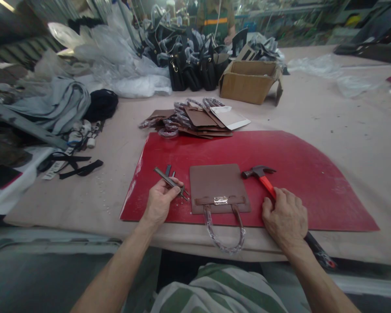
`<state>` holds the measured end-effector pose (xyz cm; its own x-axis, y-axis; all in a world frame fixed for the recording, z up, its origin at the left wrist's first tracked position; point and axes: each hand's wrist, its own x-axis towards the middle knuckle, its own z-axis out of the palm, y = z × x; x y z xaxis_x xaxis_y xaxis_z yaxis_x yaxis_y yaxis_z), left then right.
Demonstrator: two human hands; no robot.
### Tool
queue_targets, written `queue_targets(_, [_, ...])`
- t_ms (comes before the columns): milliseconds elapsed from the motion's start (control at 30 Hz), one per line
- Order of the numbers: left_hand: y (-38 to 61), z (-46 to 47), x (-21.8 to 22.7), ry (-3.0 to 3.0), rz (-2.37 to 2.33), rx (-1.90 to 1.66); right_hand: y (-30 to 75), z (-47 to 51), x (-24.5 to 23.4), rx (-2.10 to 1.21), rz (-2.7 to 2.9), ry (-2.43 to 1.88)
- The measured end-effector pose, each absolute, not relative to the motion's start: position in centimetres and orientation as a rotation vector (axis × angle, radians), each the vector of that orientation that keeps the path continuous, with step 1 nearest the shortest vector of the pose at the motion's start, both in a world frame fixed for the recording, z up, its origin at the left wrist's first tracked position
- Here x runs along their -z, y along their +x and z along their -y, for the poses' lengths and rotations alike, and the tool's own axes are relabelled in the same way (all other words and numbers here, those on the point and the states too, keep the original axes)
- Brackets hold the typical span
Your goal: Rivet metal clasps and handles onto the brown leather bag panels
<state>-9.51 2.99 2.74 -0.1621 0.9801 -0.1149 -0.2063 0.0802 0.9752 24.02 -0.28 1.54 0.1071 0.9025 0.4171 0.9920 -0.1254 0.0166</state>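
A brown bag panel [218,182] lies flat on a red mat [299,174], with a metal clasp [220,200] across its strap. Its plastic-wrapped handle [226,248] hangs over the mat's near edge. To the left of the panel, my left hand [159,202] is closed on a slim metal punch-like tool [167,177]. Other small metal tools [184,191] lie under or beside those fingers; how many are held is unclear. On the right, my right hand [286,217] wraps round the handle of a claw hammer [266,182], whose head rests on the mat.
Behind the mat is a pile of brown bag panels [198,119]. Farther back stand a cardboard box [247,82] and several black bags [192,71]. Black straps [81,167] and clear plastic [117,65] lie at the left. A person [215,21] is at the far side.
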Motion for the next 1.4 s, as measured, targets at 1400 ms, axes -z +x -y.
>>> queue_targets(1400, [-6.7, 0.0, -0.7, 1.545, -1.293, -1.322, 15.9, 9.1, -2.6, -1.398, 0.577, -1.606])
